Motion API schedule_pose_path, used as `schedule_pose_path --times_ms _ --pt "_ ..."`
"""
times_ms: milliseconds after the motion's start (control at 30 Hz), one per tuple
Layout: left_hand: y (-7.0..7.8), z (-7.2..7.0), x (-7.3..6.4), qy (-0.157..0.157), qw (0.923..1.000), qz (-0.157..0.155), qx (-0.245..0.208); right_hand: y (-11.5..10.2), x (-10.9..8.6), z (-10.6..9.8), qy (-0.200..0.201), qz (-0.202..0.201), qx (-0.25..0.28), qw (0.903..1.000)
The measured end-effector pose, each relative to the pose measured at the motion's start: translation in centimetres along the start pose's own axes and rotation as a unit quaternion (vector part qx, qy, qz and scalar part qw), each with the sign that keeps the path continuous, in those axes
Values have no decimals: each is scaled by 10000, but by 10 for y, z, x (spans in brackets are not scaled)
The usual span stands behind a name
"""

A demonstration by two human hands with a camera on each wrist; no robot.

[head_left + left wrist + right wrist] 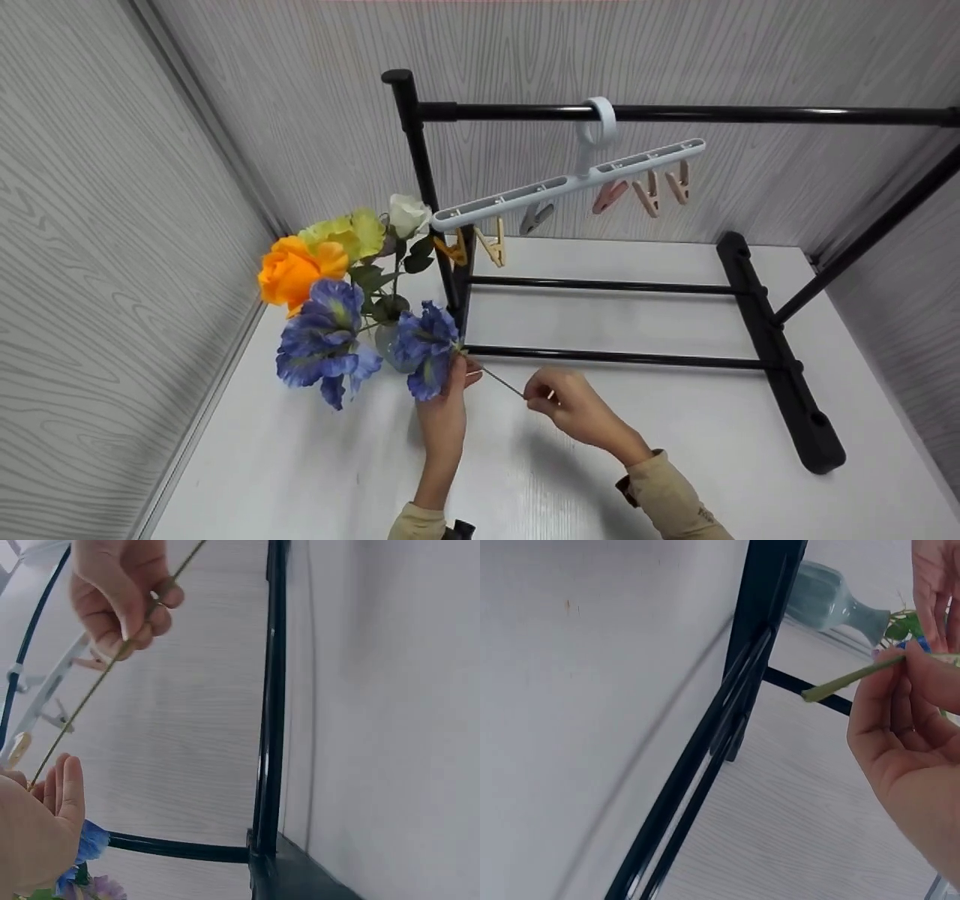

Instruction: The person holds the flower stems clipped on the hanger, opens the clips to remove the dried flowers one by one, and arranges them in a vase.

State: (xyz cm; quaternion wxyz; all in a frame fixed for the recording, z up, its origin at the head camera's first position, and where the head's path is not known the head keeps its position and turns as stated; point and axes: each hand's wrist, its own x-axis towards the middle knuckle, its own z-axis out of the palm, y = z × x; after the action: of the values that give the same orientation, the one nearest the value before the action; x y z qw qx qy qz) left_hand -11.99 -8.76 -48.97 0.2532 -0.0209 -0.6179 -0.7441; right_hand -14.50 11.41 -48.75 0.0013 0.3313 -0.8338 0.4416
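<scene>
A blue artificial flower (426, 346) lies across my two hands in the head view, its bloom to the left and its thin stem (501, 381) slanting down to the right. My left hand (442, 409) holds it just under the bloom. The stem is pinched between thumb and fingers of my right hand (574, 405). In the right wrist view the cut green end of the stem (847, 681) sticks out past the right fingertips. Behind the bloom stands a pale glass vase (817, 598) with other artificial flowers, among them a larger blue one (322, 337).
Orange (296, 271), yellow-green (352, 234) and white (409, 215) blooms rise from the vase. A black rack (780, 364) stands behind my hands on the white table (360, 487). From its top bar hangs a white hanger (517, 196) with several coloured clothespins (491, 244).
</scene>
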Motion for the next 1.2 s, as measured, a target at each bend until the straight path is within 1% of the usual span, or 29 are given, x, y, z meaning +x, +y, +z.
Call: schedule_pose_path --times_ms 67,133,200,267,333,467,533,633,767,867,933,1033,1167,1200 --pt "3 1 3 57 9989 -288 -357 0 -1 4 107 55 104 9999" --pt "4 2 4 86 9970 -527 -561 -1 -3 7 190 97 192 9996" --pt "3 3 4 91 9955 -700 -639 -1 -3 9 276 120 222 9993" --pt "3 5 3 32 9940 -848 -693 -2 -3 9 388 129 205 9990" --pt "4 7 2 -49 9928 -967 -700 -3 -2 8 527 146 192 9983" --pt "9 11 3 -125 9933 -965 -629 -4 1 7 719 172 248 9970" --pt "14 12 7 -84 9953 -838 -484 -4 2 7 730 195 304 9967" --pt "25 11 14 -55 9985 -501 -219 -2 2 6 698 257 403 9964" --pt "40 5 28 -15 9998 200 88 1 -2 5 680 363 395 9962" --pt "51 0 39 113 9981 579 187 2 -4 4 604 506 411 9960" --pt "58 -4 46 265 9969 727 169 3 -5 3 510 585 470 9959" --pt "68 -11 58 598 9948 829 34 5 -7 2 341 666 591 9954" --pt "83 -21 75 1225 9880 929 -163 8 -10 2 97 738 654 9951" --pt "86 -23 78 1412 9865 831 -48 9 -10 2 56 756 654 9950"
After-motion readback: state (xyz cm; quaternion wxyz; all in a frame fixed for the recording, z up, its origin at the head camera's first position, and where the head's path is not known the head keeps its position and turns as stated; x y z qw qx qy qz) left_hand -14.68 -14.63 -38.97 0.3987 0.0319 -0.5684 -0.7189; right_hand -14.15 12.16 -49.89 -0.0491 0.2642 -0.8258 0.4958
